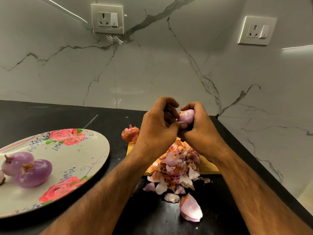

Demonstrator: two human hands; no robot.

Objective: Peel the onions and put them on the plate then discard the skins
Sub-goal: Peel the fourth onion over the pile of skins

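A home kitchen: black countertop (pixel 67 116), marble-look backsplash (pixel 152 65), wall sockets (pixel 107 19), floral plate (pixel 71 158).

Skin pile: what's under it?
A wooden board lies under the far part of the skin pile. The near skins spill onto the black counter. Skins hide most of the board, so anything else beneath cannot be seen.

Pale onion (pixel 186 117), nearly peeled, is gripped by left hand (pixel 157 126) and right hand (pixel 198 129) above the worktop's right side. Two peeled purple onions (pixel 33 173) are laid side by side on the floral plate (pixel 76 158) at the left edge. Skins (pixel 176 167) are heaped centrally, with an unpeeled onion (pixel 130 134) just behind.
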